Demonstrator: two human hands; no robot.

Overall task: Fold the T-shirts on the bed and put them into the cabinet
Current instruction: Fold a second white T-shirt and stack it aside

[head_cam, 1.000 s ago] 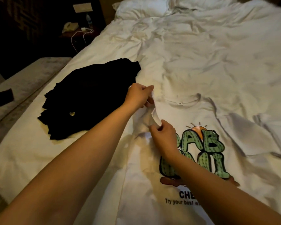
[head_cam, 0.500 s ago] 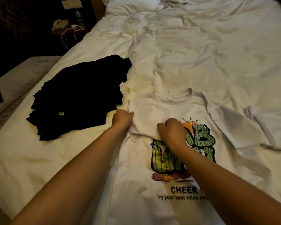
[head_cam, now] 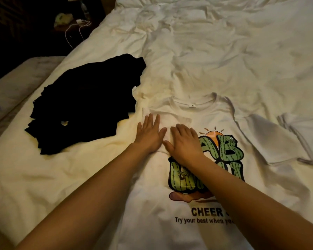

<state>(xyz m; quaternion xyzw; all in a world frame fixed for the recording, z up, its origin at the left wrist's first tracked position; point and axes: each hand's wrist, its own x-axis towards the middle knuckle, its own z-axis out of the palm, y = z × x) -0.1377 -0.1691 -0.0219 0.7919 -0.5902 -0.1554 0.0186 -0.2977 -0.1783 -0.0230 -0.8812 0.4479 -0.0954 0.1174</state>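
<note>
A white T-shirt (head_cam: pixel 197 112) with a green cactus print lies face up on the bed (head_cam: pixel 224 56), collar pointing away from me. Its left sleeve is folded inward over the chest. My left hand (head_cam: pixel 149 134) lies flat with straight fingers on that folded sleeve. My right hand (head_cam: pixel 185 144) presses flat beside it, partly covering the print. A black T-shirt (head_cam: pixel 87 103) lies crumpled on the bed to the left. The white shirt's right sleeve (head_cam: pixel 271 141) is spread out flat.
Another white garment (head_cam: pixel 304 134) lies at the right edge. Left of the bed there is a grey bench (head_cam: pixel 20 82) and a dark nightstand (head_cam: pixel 69 24) with a white cable. The cabinet is not in view.
Both hands went from pinching the left sleeve in the air to laying it down on the chest. Their fingers have now straightened and press the fold flat.
</note>
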